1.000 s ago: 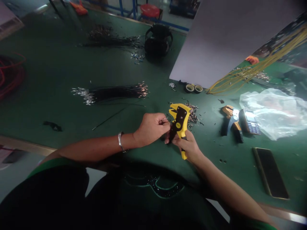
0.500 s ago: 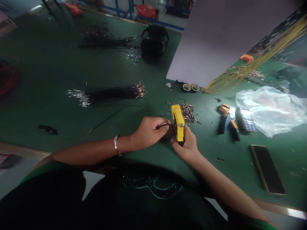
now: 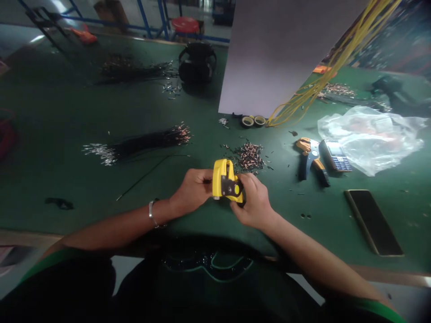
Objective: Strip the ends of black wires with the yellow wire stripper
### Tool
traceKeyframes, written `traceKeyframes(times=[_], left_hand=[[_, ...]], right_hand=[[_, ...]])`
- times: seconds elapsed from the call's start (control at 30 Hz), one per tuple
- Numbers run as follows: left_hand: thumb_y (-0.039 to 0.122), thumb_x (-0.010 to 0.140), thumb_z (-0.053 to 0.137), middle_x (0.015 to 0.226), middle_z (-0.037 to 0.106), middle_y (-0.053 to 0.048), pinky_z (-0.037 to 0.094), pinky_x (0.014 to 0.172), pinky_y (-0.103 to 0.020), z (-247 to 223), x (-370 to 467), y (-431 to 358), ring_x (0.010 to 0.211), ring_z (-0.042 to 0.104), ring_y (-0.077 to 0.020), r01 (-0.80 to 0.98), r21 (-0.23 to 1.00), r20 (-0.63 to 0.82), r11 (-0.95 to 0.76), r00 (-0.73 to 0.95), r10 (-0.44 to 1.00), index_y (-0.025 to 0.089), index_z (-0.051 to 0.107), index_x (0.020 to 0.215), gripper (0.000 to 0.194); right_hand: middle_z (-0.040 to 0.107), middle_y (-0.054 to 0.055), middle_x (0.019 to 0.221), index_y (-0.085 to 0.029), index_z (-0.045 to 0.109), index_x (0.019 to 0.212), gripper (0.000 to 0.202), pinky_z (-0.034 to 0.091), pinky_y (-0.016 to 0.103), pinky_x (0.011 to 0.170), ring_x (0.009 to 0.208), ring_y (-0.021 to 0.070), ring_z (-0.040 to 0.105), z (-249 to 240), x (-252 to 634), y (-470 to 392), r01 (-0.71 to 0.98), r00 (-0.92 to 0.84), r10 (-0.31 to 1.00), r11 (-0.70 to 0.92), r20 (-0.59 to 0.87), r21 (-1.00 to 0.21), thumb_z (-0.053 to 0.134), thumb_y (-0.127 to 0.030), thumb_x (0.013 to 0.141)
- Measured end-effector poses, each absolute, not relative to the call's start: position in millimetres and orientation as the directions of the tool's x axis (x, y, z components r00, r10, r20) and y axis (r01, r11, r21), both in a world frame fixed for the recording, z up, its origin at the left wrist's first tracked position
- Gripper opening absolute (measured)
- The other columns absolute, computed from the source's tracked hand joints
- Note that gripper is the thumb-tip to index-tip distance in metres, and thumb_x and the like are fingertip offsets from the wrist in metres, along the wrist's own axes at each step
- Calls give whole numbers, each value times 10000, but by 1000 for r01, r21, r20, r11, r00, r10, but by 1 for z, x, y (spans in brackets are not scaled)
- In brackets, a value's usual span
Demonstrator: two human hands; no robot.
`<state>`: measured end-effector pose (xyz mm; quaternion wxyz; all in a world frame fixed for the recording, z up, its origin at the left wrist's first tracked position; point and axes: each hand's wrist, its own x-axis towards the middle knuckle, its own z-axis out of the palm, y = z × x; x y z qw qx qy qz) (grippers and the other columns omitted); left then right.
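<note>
A yellow and black wire stripper (image 3: 220, 179) is in my right hand (image 3: 254, 199), whose fingers wrap round its handle end over the table. Its head points left and up. My left hand (image 3: 193, 192), with a bracelet on the wrist, is closed right against the left side of the head. The fingertips are hidden behind the tool, so what they pinch does not show. Just beyond the tool lies a heap of short copper-and-black clippings (image 3: 249, 155). To the left rests a bundle of black wires (image 3: 141, 143), and a single loose black wire (image 3: 141, 176) lies nearer to me.
On the right are an orange-and-black hand tool (image 3: 313, 157), a keypad phone (image 3: 336, 154), a clear plastic bag (image 3: 377, 139) and a smartphone (image 3: 373, 222). Two tape rolls (image 3: 253, 121) sit by a grey panel (image 3: 266, 58) and yellow wires (image 3: 303, 98). More black wires (image 3: 134, 72) lie farther back.
The wire stripper has turned so its flat side faces me, and has shifted slightly left. A thin dark piece seen between my left fingers before is now hidden. The whole view has shifted.
</note>
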<state>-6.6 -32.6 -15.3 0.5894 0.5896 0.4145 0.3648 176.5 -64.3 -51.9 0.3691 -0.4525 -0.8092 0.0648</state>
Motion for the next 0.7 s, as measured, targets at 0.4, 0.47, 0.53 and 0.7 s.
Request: traceKeyframes(times=[0.4,0.47,0.53,0.7], left_hand=[[201,617,799,588,610,27,459,542,-180,-25,-8,-30,547,517,-66,-20,985,-153,174,384,911,143,694,649,124],[215,612,804,539,575,35,438,506,-176,-25,-8,-29,504,482,-58,-21,976,-193,218,392,900,139,681,615,145],[223,606,809,515,555,39,423,486,-175,-23,-8,-28,481,462,-54,-26,966,-226,258,399,889,139,679,606,155],[201,580,823,561,593,33,455,536,-189,-22,-7,-29,517,504,-61,-47,958,-243,284,399,884,148,708,654,147]], right_hand=[[582,141,991,-142,439,1170,469,477,429,732,868,279,545,-54,180,-67,783,-348,756,560,554,-273,563,-254,731],[583,144,980,-133,449,1157,459,472,428,729,855,278,540,-54,180,-67,786,-353,757,559,550,-265,563,-259,731],[582,144,966,-129,455,1148,447,469,422,720,845,275,536,-54,180,-67,781,-355,756,563,550,-270,556,-254,731],[582,125,911,-130,467,1115,416,466,385,671,790,247,527,-56,180,-66,768,-352,740,578,573,-275,548,-209,715]])
